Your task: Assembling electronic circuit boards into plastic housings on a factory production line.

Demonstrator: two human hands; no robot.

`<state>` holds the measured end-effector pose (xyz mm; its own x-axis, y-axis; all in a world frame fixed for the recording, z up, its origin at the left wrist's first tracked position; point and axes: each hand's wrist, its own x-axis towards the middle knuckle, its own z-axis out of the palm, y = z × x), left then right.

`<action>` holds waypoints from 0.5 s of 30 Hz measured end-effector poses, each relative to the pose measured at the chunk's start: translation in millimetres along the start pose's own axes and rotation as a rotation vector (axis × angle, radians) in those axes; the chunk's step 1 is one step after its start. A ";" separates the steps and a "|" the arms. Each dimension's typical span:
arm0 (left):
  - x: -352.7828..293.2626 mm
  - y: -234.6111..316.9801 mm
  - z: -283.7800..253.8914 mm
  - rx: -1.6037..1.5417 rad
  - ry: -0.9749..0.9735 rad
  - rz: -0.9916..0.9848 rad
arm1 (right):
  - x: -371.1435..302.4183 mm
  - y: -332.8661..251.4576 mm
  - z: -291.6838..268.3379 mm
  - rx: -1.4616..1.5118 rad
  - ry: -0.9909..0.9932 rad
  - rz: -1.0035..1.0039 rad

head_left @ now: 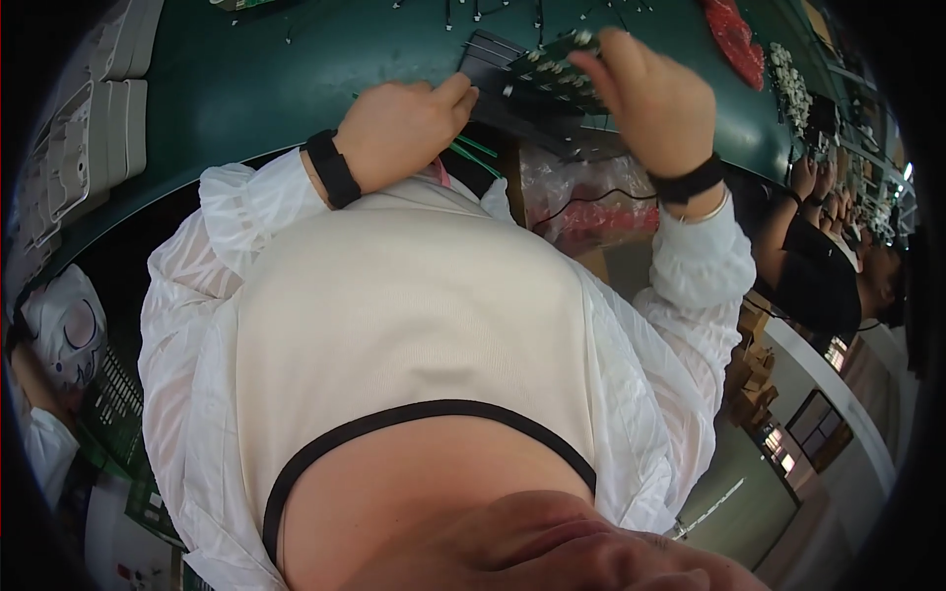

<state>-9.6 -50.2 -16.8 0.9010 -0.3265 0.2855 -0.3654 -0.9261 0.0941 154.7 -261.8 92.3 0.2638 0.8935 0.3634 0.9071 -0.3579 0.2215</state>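
My right hand (pixel 662 103) grips a green circuit board (pixel 560 77) by its right end, thumb and fingers closed on it. The board is tilted and carries several small pale parts. Below and behind it lies a dark grey flat fixture (pixel 490 57), partly covered by the board. My left hand (pixel 404 123) is closed, thumb and fingertips pinched together beside the fixture's left edge. What sits in that pinch, if anything, is too small to make out. Green strips (pixel 475 148) show just below the left fingers, near the table's front edge.
Pale grey plastic housings (pixel 123 128) stand stacked at the left. A red bag (pixel 734 44) and a pile of small white parts (pixel 790 84) lie at the right of the green table (pixel 256 74). Clear plastic wrapping (pixel 567 187) sits below its edge. A person in black (pixel 813 266) works at far right.
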 end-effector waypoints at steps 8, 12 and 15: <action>-2.6 -3.5 2.6 0.004 0.056 0.049 | -26.2 -26.2 -36.9 -0.086 -0.071 0.049; -4.0 -4.1 3.4 0.012 0.077 0.062 | -30.8 -28.7 -33.1 -0.018 -0.089 0.016; -5.8 -4.9 4.0 0.015 0.089 0.065 | -32.8 -31.7 -35.8 -0.013 -0.097 0.030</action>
<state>-12.1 -44.4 -22.8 0.8510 -0.3689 0.3738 -0.4187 -0.9062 0.0589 105.5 -289.6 105.7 0.3215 0.9044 0.2805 0.8942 -0.3875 0.2242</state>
